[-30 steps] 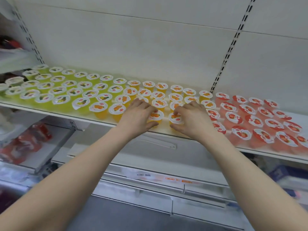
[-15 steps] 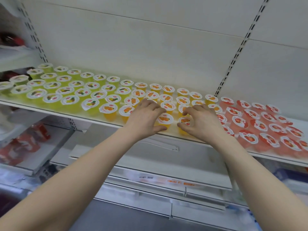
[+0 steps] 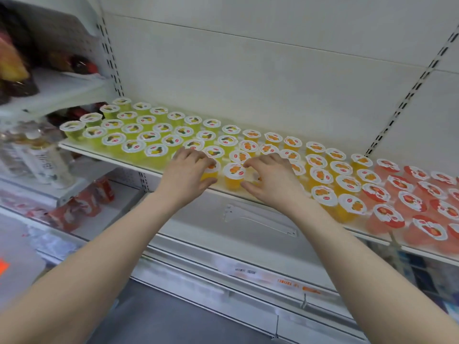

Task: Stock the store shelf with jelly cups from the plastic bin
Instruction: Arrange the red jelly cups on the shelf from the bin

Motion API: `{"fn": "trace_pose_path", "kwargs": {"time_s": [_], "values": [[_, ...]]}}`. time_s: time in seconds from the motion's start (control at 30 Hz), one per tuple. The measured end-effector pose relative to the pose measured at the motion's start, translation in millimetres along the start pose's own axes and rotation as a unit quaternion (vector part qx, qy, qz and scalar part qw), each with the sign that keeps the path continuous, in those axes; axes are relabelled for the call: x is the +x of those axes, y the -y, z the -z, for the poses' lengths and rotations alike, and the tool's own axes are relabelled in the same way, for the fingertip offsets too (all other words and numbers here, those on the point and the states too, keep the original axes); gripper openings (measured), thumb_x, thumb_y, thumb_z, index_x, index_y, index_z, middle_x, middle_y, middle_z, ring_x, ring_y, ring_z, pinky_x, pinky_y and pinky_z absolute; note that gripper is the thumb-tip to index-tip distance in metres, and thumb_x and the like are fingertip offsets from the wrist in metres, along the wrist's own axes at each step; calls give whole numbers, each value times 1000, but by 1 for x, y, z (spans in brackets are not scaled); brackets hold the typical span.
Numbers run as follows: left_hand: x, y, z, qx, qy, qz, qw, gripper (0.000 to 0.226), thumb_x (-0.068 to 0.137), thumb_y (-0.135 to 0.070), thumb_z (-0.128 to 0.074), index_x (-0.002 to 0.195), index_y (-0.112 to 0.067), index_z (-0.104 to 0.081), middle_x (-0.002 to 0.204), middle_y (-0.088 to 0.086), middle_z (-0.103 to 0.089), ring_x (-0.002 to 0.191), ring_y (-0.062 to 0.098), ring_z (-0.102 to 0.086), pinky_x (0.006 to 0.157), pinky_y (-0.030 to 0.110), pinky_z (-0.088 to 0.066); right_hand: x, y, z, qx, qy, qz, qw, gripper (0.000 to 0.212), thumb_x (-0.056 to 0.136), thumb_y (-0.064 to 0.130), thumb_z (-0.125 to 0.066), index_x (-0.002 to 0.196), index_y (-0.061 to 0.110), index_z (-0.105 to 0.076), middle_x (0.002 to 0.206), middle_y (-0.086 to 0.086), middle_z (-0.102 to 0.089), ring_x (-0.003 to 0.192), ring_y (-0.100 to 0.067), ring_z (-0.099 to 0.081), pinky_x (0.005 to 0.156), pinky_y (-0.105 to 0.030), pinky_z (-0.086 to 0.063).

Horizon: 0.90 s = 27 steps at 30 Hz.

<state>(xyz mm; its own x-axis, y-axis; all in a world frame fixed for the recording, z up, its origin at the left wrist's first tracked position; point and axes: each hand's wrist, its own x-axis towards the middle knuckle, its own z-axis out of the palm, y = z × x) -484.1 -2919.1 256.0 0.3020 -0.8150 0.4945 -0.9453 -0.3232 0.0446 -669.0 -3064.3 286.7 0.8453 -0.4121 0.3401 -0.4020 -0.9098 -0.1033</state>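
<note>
The white shelf (image 3: 99, 155) holds rows of jelly cups: green ones (image 3: 114, 140) at the left, orange ones (image 3: 320, 175) in the middle, red ones (image 3: 388, 216) at the right. My left hand (image 3: 185, 177) grips an orange cup (image 3: 211, 171) at the front edge, fingers over its lid and thumb against its side. Another orange cup (image 3: 234, 176) stands free between my hands. My right hand (image 3: 272, 181) curls over a further orange cup that is mostly hidden beneath the palm. The plastic bin is out of view.
Packaged snacks (image 3: 15, 70) fill an upper shelf at the left, with bottles (image 3: 43, 157) below them. Red packs (image 3: 82, 206) lie on a lower left shelf. Under my arms runs a lower shelf edge with price labels (image 3: 285, 281). A slotted upright (image 3: 409, 95) rises at the right.
The view has swung right and my hands have shifted left along the front row. My left hand now grips a cup, and one cup stands free between the hands.
</note>
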Motion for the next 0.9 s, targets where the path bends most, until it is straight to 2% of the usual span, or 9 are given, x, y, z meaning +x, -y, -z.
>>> {"fn": "trace_pose_path", "kwargs": {"time_s": [0.13,0.43,0.63,0.73,0.9], "values": [[3,5,-2,-9,-1,-11,1000,36,73,-35,-80,103,-19,-70,104,7,-68,104,35,-58,93,46,-45,12,13,-9,-20,15,3,1000,44,82,53,-64,117,27,-62,119,3,-64,118,-25,-47,95,-40,-34],[7,14,-5,-28,11,-24,999,28,80,-33,-73,105,-23,-67,107,2,-69,108,32,-54,96,43,-41,15,20,-11,-13,4,-5,1000,35,81,47,-66,106,23,-66,102,3,-69,107,-24,-52,89,-40,-38],[7,16,-2,-42,29,-34,998,30,81,-33,-71,109,-23,-66,113,1,-68,114,31,-51,98,43,-40,16,25,-8,-32,16,-18,999,37,81,51,-65,108,26,-63,106,5,-67,110,-23,-50,91,-40,-36],[6,20,2,-45,34,-47,997,39,79,-34,-74,115,-22,-65,116,1,-66,116,31,-51,100,44,-40,15,29,-6,-48,19,-20,998,41,79,56,-66,108,28,-63,111,6,-65,113,-22,-49,93,-41,-35],[0,29,10,-58,-5,-72,996,42,79,-36,-75,115,-16,-66,114,5,-67,111,33,-55,97,45,-45,20,37,-2,-69,-2,-25,997,43,86,57,-57,115,27,-65,118,3,-65,119,-24,-49,97,-42,-36]]}}
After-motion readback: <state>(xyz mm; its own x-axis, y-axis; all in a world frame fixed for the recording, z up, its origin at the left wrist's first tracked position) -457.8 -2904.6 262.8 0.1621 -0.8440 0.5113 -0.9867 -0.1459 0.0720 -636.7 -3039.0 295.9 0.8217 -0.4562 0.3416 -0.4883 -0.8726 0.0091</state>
